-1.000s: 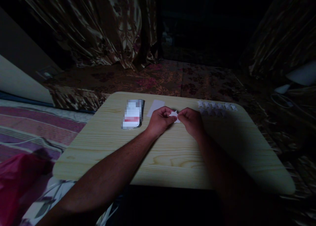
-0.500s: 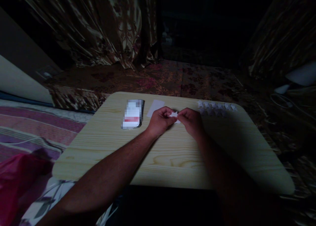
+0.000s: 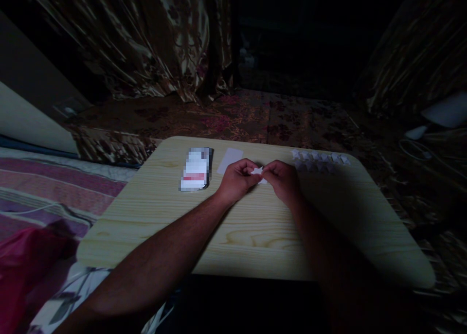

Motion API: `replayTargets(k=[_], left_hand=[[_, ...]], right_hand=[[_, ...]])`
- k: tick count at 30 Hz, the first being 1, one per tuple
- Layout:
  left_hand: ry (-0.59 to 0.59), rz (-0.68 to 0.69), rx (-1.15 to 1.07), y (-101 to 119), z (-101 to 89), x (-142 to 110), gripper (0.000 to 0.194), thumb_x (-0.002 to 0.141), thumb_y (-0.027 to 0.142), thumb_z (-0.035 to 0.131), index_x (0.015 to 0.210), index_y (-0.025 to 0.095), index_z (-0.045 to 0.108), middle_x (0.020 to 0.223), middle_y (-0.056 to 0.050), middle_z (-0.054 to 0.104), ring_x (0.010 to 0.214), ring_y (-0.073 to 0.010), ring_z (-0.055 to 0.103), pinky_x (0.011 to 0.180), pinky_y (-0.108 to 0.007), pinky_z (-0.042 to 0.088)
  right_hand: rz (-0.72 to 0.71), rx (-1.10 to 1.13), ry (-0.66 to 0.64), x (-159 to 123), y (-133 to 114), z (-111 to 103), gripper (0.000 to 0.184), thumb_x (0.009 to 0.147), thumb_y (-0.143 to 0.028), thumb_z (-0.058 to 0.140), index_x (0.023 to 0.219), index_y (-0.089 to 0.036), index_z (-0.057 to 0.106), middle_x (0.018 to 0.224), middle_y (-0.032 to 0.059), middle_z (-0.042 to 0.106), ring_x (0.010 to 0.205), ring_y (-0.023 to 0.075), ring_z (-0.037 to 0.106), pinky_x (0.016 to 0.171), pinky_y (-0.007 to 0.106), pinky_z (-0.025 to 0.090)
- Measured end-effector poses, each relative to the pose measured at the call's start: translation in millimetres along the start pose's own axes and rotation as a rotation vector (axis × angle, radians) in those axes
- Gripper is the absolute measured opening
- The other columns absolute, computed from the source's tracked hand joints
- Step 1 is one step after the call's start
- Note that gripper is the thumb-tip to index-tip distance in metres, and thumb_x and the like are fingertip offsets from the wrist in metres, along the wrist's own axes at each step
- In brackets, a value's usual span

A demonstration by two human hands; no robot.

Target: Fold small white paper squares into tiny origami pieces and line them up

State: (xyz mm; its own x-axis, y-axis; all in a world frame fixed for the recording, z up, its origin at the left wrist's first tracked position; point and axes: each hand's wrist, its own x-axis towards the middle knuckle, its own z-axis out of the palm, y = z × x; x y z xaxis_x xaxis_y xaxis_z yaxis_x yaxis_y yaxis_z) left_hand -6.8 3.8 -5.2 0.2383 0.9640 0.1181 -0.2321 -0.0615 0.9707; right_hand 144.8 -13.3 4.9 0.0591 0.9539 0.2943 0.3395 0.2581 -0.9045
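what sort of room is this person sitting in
Probably a bedroom or living space at home: striped bedding lies to the left, patterned curtains hang behind, and a small wooden table stands in front.

Compared with a second ago, the small white paper star (image 3: 257, 170), pinched between the left hand (image 3: 236, 179) and the right hand (image 3: 283, 179), has shifted very slightly, now sitting a touch lower between them.

Scene was dimly lit; surface (image 3: 251, 237) was shadowed at right, curtain (image 3: 182, 37) faintly highlighted, frame edges stretched and blurred.
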Motion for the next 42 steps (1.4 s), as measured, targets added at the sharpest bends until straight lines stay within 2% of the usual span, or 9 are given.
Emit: replayTargets(k=[24, 42], left_hand=[[-0.011, -0.006, 0.026, 0.4, -0.5, 0.5, 0.028, 0.056, 0.018, 0.079, 0.080, 0.015, 0.063, 0.065, 0.004, 0.060, 0.053, -0.0067, 0.050, 0.050, -0.020, 0.037], [-0.006, -0.034, -0.006, 1.4, 0.1, 0.7, 0.029, 0.055, 0.018, 0.079, 0.080, 0.015, 0.063, 0.068, 0.002, 0.064, 0.056, -0.0080, 0.055, 0.053, -0.020, 0.040]], right_hand=[[0.015, -0.023, 0.004, -0.3, 4.1, 1.1, 0.013, 0.071, -0.031, 0.063, 0.073, -0.018, 0.064, 0.061, -0.0012, 0.062, 0.057, 0.0132, 0.054, 0.054, 0.024, 0.041], [0.037, -0.048, 0.001, 0.8, 4.5, 1.1, 0.014, 0.072, -0.032, 0.064, 0.075, -0.018, 0.065, 0.061, -0.0013, 0.063, 0.056, 0.0132, 0.055, 0.054, 0.024, 0.041]])
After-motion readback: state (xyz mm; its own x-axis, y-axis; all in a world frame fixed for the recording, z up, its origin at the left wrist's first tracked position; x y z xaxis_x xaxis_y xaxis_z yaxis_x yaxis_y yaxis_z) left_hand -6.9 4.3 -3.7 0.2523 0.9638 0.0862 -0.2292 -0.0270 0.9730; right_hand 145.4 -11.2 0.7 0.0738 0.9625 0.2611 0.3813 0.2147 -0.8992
